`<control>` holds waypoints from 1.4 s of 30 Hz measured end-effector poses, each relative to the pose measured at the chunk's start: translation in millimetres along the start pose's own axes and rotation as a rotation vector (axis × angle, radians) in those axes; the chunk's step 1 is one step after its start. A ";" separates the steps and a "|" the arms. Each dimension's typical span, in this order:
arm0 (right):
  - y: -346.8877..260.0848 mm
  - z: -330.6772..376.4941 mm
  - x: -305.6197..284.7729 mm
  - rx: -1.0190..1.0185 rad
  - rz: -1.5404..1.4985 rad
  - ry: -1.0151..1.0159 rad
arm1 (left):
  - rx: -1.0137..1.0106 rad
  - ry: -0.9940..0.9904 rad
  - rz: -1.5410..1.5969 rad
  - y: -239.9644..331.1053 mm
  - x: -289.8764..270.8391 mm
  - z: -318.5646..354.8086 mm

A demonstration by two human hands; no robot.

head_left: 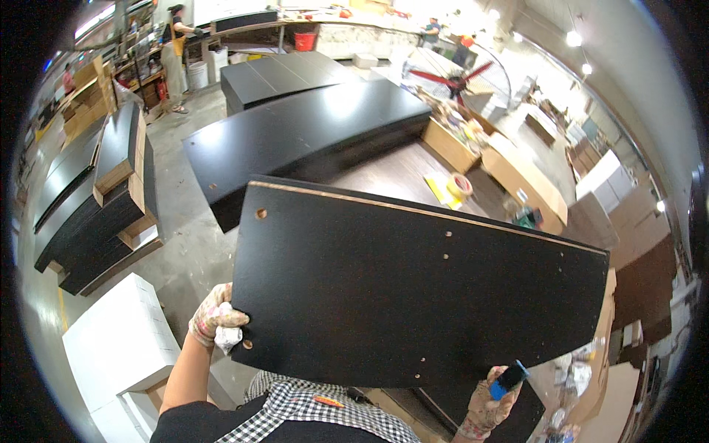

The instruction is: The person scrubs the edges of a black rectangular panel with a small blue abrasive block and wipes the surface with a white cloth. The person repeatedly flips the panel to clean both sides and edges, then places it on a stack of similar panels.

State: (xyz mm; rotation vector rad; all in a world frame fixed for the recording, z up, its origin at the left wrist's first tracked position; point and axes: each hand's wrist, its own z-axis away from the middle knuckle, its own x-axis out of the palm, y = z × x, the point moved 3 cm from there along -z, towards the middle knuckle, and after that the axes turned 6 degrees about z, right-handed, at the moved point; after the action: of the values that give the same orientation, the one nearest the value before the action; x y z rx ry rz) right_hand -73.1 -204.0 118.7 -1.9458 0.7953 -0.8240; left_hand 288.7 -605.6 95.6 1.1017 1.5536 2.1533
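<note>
A large black board [413, 288] with several small drilled holes and a bare pale edge is held up in front of me, tilted. My left hand [214, 317], in a patterned work glove, is closed on its left end. A crumpled white rag [228, 337] is tucked in the same hand. At the board's lower right edge is my gloved right hand [491, 399], closed around a small blue-and-black tool [508, 379] whose kind I cannot make out. Below the board, another dark panel [521, 413] partly shows.
Stacked black boards [310, 125] stand beyond, with another stack [96, 214] at left. White panels [122, 347] are at lower left. On the bench lie a tape roll [459, 186] and a green tool [527, 218]. A large fan [458, 77] and a person [176, 55] are farther off.
</note>
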 end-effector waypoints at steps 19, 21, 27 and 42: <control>223.8 -174.9 435.9 0.434 -0.420 -0.406 | 0.253 0.683 0.172 23.3 -264.3 62.7; 236.2 -183.0 452.1 0.427 -0.359 -0.388 | 0.222 0.765 -0.018 25.4 -274.2 56.5; 250.7 -216.8 480.7 0.478 -0.220 -0.324 | 0.343 0.653 0.368 64.3 -236.9 10.2; 201.6 -203.8 419.3 0.315 -0.076 -0.369 | 0.273 0.374 0.235 108.0 -210.8 -124.2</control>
State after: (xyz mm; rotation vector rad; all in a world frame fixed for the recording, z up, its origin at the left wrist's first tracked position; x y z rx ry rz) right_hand -33.4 -710.2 128.2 -1.7773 0.3505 -0.5685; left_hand 366.1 -861.5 86.5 1.0471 2.0204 2.4691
